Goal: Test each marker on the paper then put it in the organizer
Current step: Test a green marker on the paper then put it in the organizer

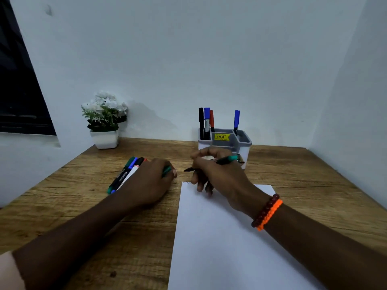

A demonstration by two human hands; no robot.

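Right hand pinches a green marker, uncapped, its dark tip pointing left and raised just above the top corner of the paper. Left hand rests on the surface with its grip curled round what appears to be the green cap; the cap is mostly hidden.

Untested markers lie bunched just beside the left hand. The organizer stands near, behind the right hand, with four markers upright in it. Faint marks show at the paper's top left corner; their colour cannot be read.

Risks, as judged:
- Nothing pins the sheet. A stroke at its corner could drag it or run ink onto the wood.
- The left wrist is close to the loose markers; a sweep could roll them.
- An uncapped marker put away would dry out.
- A hasty reach could tip the organizer.
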